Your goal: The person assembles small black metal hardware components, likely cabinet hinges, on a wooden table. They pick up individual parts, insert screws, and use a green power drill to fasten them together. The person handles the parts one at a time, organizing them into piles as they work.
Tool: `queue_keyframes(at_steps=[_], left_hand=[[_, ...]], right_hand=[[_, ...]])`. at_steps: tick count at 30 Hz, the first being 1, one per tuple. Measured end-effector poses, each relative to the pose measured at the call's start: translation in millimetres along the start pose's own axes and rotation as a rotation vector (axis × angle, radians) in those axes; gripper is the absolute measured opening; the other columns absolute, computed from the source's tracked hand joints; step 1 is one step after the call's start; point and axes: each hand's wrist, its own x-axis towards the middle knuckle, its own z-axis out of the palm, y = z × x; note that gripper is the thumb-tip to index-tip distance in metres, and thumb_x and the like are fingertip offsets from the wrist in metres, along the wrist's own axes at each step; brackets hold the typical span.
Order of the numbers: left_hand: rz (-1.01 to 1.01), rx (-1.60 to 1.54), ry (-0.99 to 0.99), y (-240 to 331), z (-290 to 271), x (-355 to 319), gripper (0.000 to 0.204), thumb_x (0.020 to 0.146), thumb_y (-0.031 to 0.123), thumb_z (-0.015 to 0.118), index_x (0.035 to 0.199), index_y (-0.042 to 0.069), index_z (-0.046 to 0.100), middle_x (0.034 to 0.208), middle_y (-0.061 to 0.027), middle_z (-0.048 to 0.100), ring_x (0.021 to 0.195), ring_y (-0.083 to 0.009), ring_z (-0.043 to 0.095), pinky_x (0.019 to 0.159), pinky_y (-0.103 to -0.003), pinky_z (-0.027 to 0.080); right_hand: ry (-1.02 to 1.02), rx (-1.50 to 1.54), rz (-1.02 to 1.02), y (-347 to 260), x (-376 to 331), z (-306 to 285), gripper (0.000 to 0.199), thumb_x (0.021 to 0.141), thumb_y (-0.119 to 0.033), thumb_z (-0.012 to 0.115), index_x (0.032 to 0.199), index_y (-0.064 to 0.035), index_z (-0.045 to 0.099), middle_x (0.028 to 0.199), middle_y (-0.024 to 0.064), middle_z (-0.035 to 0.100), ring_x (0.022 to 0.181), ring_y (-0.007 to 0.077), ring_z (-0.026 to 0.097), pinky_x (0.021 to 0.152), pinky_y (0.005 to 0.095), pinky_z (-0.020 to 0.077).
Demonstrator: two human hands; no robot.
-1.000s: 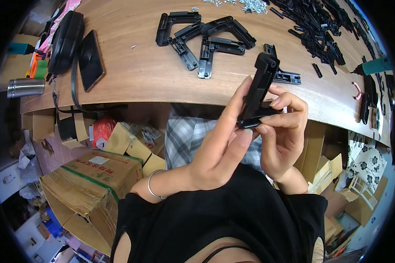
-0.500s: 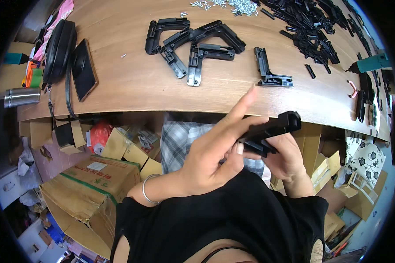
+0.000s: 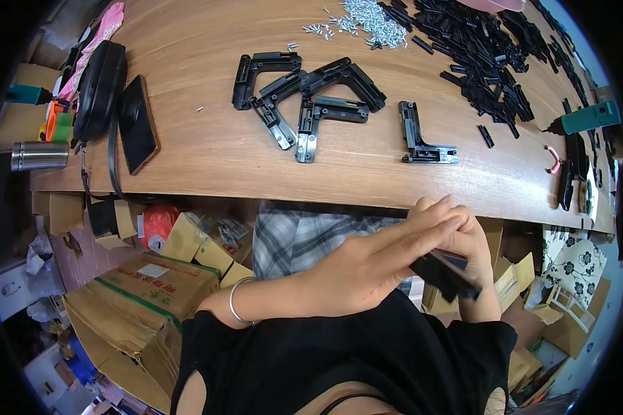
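Close to my body, below the table's front edge, my two hands meet around a black plastic part, slightly blurred by motion. My left hand, with a silver bangle on its wrist, reaches across, its fingers laid over the fingers of my right hand. Both hands are closed about the part; its dark end sticks out below them, and the rest is hidden. Beyond them on the table lies a single L-shaped black bracket. Several similar brackets are grouped further left, some overlapping.
A pile of small silver screws and a heap of black plastic pieces lie at the back. At the left are a phone, a black case and a metal cup. A teal tool is at right. Cardboard box below left.
My hands have come together, the left fingers folding over the right hand. The black part has turned and dropped lower toward my body. The table sits lower in view.
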Motion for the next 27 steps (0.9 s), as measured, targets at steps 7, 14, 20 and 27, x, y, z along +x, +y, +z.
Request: queue_keyframes(at_steps=[7, 14, 20, 27], left_hand=[[-0.067, -0.055, -0.073, -5.7, 4.1, 1.9, 0.073, 0.062, -0.020, 0.045, 0.131, 0.004, 0.042, 0.143, -0.0196, 0.027, 0.126, -0.0345, 0.036, 0.103, -0.037, 0.035], [-0.155, -0.047, -0.066, -7.2, 7.3, 1.9, 0.070, 0.068, -0.016, 0.048, 0.133, 0.005, 0.038, 0.143, -0.0165, 0.028, 0.126, -0.0326, 0.037, 0.102, -0.038, 0.037], [-0.176, -0.035, -0.081, -8.8, 6.7, 1.2, 0.058, 0.082, 0.003, 0.056, 0.135, 0.005, 0.033, 0.138, -0.0153, 0.037, 0.118, -0.0291, 0.047, 0.099, -0.034, 0.041], [-0.358, -0.324, 0.522, -19.8, -9.2, 11.4, 0.051, 0.090, 0.008, 0.051, 0.136, 0.001, 0.029, 0.094, -0.0141, 0.061, 0.075, -0.0133, 0.061, 0.063, -0.026, 0.053]], right_hand=[[0.000, -0.272, -0.076, -1.8, 2.2, -12.3, 0.013, 0.074, -0.004, 0.067, 0.084, 0.0042, 0.068, 0.091, 0.0106, 0.062, 0.083, 0.0167, 0.058, 0.073, 0.0261, 0.0468], [0.089, -0.343, -0.092, 3.6, -0.6, -10.6, 0.010, 0.071, 0.003, 0.068, 0.081, 0.0031, 0.069, 0.088, 0.0092, 0.062, 0.081, 0.0165, 0.057, 0.072, 0.0259, 0.0442], [0.080, -0.609, -0.232, 9.1, -4.7, -13.0, 0.008, 0.076, 0.002, 0.063, 0.082, 0.0055, 0.068, 0.085, 0.0127, 0.064, 0.081, 0.0190, 0.060, 0.074, 0.0278, 0.0461], [0.329, -1.631, -1.024, -26.2, 21.5, -7.7, 0.024, 0.076, 0.005, 0.057, 0.097, -0.0020, 0.066, 0.100, 0.0143, 0.064, 0.095, 0.0282, 0.060, 0.083, 0.0344, 0.0458]])
